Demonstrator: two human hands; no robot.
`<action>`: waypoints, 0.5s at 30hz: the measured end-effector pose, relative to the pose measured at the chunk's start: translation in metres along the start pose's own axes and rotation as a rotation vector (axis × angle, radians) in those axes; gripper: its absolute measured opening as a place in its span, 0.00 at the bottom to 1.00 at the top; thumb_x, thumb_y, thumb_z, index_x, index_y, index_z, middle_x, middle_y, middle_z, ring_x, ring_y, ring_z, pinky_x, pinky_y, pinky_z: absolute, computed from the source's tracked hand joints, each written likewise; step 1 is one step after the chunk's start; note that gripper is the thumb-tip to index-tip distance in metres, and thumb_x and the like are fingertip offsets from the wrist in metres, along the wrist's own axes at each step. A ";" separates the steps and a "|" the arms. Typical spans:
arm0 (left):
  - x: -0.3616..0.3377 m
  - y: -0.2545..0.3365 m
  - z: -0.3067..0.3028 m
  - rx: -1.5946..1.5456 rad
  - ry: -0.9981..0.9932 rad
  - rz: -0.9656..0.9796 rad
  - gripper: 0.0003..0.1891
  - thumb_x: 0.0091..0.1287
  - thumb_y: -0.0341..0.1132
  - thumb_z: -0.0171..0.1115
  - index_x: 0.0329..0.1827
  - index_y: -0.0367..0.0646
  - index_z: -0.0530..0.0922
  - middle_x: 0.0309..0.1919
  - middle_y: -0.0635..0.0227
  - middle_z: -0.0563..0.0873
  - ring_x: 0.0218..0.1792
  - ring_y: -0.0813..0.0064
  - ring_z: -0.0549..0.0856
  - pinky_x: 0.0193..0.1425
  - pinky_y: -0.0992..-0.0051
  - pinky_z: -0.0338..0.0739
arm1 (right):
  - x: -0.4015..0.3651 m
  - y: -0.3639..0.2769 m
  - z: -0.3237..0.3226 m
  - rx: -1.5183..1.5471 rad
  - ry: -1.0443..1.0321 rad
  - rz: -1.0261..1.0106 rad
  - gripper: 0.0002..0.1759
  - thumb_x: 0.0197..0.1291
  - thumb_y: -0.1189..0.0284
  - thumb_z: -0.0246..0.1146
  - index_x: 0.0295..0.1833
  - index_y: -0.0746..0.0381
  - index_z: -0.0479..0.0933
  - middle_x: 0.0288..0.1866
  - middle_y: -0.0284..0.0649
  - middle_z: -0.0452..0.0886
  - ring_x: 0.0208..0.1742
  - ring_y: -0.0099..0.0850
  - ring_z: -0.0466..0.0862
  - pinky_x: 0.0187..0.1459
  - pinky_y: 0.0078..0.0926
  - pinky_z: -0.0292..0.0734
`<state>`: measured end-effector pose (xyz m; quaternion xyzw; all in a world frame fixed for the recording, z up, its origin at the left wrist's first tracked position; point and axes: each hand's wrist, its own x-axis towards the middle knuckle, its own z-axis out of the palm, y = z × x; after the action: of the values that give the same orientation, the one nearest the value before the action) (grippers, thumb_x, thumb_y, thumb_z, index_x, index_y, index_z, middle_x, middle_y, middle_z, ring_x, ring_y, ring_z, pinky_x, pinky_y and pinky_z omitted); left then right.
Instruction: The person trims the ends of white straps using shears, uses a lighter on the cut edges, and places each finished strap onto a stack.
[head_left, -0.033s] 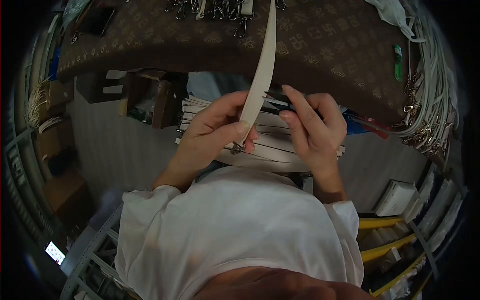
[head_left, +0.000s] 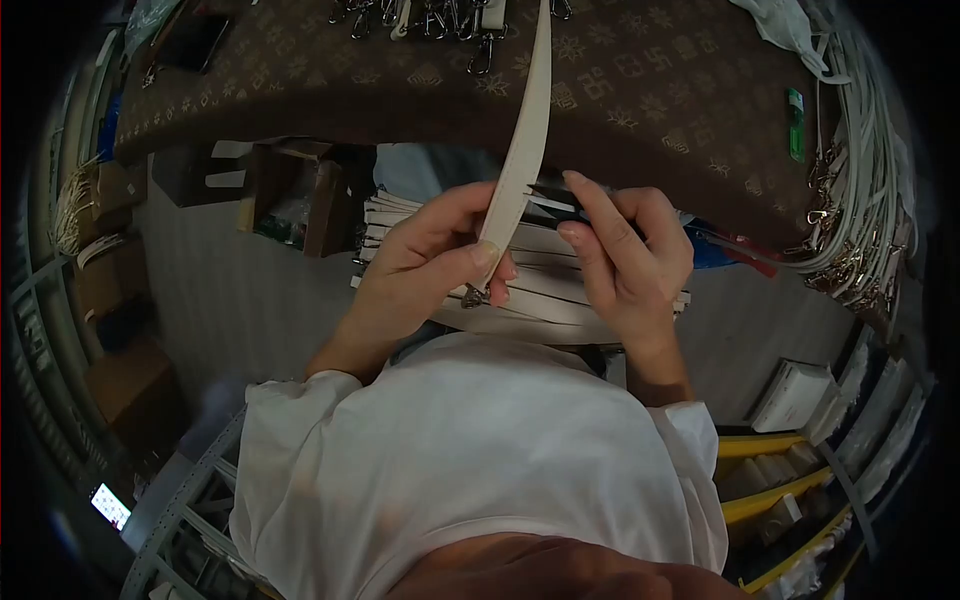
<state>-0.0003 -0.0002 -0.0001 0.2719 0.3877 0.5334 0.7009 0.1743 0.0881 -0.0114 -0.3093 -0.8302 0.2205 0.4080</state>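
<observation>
1. Cream strap [head_left: 518, 160] is held upright in front of the person's chest, its upper length passing up across the edge of the tabletop [head_left: 660, 90].
2. By the left hand [head_left: 425, 255] the strap is pinched near its lower end, the thumb laid over its face; a small metal fitting [head_left: 475, 296] is seen just below that grip.
3. By the right hand [head_left: 640, 255] a slim pointed tool [head_left: 553, 203] is gripped between thumb and fingers, its dark and silvery tips aimed at the strap's right edge; whether the strap is touched cannot be told.
4. The two hands are kept apart, with strap and tool between them.
5. Beneath them, a stack of pale straps [head_left: 520, 323] is spread crosswise before the body.
6. On the tabletop, covered in brown patterned cloth, metal clasps [head_left: 482, 55] are gathered at the far edge of view, and a green object [head_left: 796, 125] is placed toward the right, near hanging pale cords [head_left: 865, 180].
</observation>
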 end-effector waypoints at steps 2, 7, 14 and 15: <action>0.001 -0.002 0.000 -0.013 -0.011 0.012 0.21 0.64 0.24 0.46 0.61 0.34 0.60 0.45 0.62 0.73 0.37 0.77 0.77 0.38 0.77 0.76 | -0.001 0.001 -0.002 -0.025 -0.001 -0.024 0.20 0.41 0.70 0.68 0.44 0.60 0.79 0.20 0.35 0.68 0.20 0.26 0.67 0.19 0.21 0.62; 0.002 -0.003 0.000 -0.021 -0.018 0.018 0.21 0.64 0.23 0.46 0.61 0.34 0.60 0.45 0.62 0.74 0.37 0.77 0.77 0.38 0.77 0.76 | -0.003 0.003 -0.001 0.011 0.035 0.017 0.19 0.40 0.71 0.68 0.44 0.61 0.79 0.19 0.35 0.67 0.20 0.26 0.67 0.19 0.21 0.61; 0.003 -0.005 -0.001 -0.019 -0.030 0.050 0.21 0.63 0.23 0.46 0.61 0.34 0.61 0.44 0.62 0.75 0.37 0.77 0.77 0.38 0.77 0.76 | -0.002 0.003 0.000 -0.003 0.029 -0.025 0.19 0.40 0.71 0.68 0.44 0.60 0.79 0.19 0.34 0.67 0.19 0.26 0.67 0.19 0.21 0.61; 0.003 -0.005 -0.001 -0.023 -0.031 0.046 0.21 0.63 0.23 0.47 0.61 0.34 0.61 0.43 0.62 0.75 0.36 0.78 0.77 0.38 0.77 0.76 | -0.002 0.004 0.000 -0.003 0.029 -0.022 0.19 0.40 0.71 0.68 0.44 0.60 0.79 0.19 0.34 0.67 0.19 0.26 0.67 0.19 0.21 0.61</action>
<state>0.0020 0.0015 -0.0051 0.2809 0.3642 0.5493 0.6976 0.1764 0.0893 -0.0148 -0.3039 -0.8280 0.2101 0.4218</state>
